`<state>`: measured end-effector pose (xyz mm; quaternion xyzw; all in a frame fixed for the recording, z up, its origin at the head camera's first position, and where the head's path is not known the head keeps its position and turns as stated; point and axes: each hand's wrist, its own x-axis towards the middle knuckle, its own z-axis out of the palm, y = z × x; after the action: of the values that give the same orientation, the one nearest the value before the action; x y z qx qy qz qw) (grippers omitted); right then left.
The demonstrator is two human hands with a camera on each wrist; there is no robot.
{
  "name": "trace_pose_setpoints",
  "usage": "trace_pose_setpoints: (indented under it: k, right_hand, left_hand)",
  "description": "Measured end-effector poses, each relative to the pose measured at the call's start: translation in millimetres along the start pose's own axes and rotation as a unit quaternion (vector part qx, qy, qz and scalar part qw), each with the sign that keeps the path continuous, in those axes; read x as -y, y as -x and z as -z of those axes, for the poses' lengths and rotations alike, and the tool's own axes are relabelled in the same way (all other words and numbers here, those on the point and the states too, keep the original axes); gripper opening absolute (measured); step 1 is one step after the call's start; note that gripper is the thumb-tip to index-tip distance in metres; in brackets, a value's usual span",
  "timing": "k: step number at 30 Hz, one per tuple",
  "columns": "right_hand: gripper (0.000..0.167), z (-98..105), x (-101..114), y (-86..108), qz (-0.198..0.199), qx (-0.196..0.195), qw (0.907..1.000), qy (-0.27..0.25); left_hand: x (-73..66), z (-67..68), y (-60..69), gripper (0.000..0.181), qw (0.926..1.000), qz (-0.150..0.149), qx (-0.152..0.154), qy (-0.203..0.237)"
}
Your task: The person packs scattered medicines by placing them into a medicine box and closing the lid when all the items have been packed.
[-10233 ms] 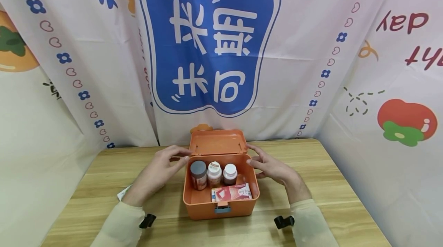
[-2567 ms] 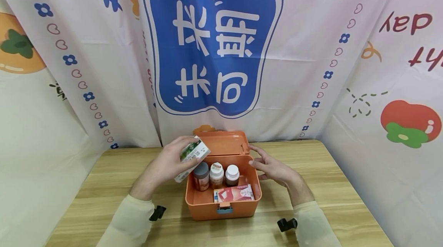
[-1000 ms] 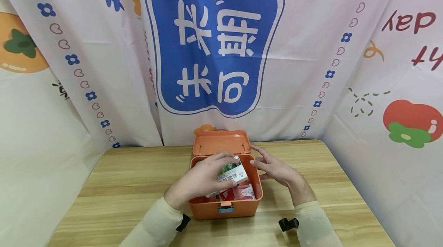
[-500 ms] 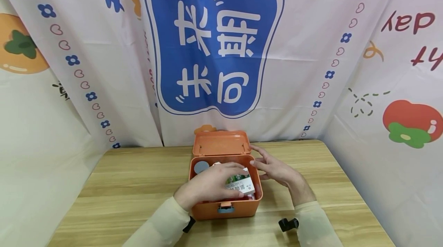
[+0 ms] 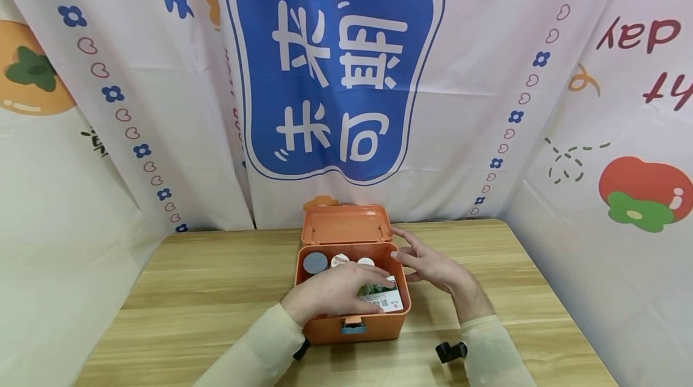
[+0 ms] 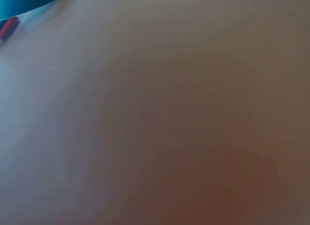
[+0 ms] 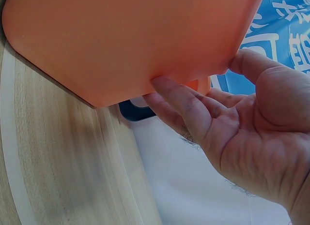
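In the head view, my left hand [image 5: 338, 286] reaches into an orange lidded storage box [image 5: 352, 331] and grips a white and green carton [image 5: 392, 299] between thumb and fingers. The carton lies at the front right inside, below the rim. Behind the hand show a grey-capped bottle [image 5: 315, 263] and two white-capped bottles, partly covered. Nothing shows of the pink carton seen earlier. My right hand [image 5: 433, 265] touches the right side and back corner of the storage box, fingers spread against its outer wall [image 7: 121, 46]. The left wrist view is mostly blurred.
The orange lid [image 5: 346, 224] stands folded back behind the storage box, with the blue-grey latch [image 5: 354, 328] undone at the front. A wooden table [image 5: 216, 272] bears it all. Printed white curtains [image 5: 460, 104] hang at the back and sides.
The white and green carton came from the table's left, over the bottles, and down into the front of the storage box, flattening out with my left hand. My right hand has stayed in place.
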<state>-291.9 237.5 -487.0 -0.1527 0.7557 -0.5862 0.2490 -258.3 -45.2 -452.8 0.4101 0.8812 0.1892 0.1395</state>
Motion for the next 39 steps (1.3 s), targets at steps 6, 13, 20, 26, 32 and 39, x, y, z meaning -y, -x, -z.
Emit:
trace_pose_setpoints:
  k: [6, 13, 20, 26, 32, 39]
  right_hand:
    - [0.078, 0.6, -0.9, -0.7, 0.002, 0.005, 1.0, -0.004]
    - [0.078, 1.5, -1.9, -0.3, 0.005, 0.005, 1.0, -0.001]
    - [0.079, 0.8, -1.7, -0.2, 0.002, 0.003, 1.0, -0.002]
    - [0.078, -1.1, -0.9, 0.2, 0.006, 0.003, 1.0, 0.003]
    - [0.079, -3.7, 1.6, 1.2, 0.006, 0.0, 1.0, 0.005]
    - [0.08, -4.8, 2.0, 1.1, 0.01, -0.013, 0.9998, 0.014]
  left_hand:
    - [1.8, -1.8, -3.7, 0.037, 0.9995, -0.02, 0.006, 0.024]
    - [1.9, -1.7, -5.8, 0.035, 0.9988, -0.033, 0.018, 0.033]
    - [2.3, 0.9, -0.7, 0.039, 0.999, -0.023, 0.011, 0.037]
    - [6.6, 4.4, 7.7, 0.038, 0.9981, -0.017, -0.013, 0.058]
    - [15.5, 10.9, 19.2, 0.033, 0.995, -0.029, -0.059, 0.076]
    - [29.1, 20.4, 35.0, 0.036, 0.9885, -0.012, -0.11, 0.103]
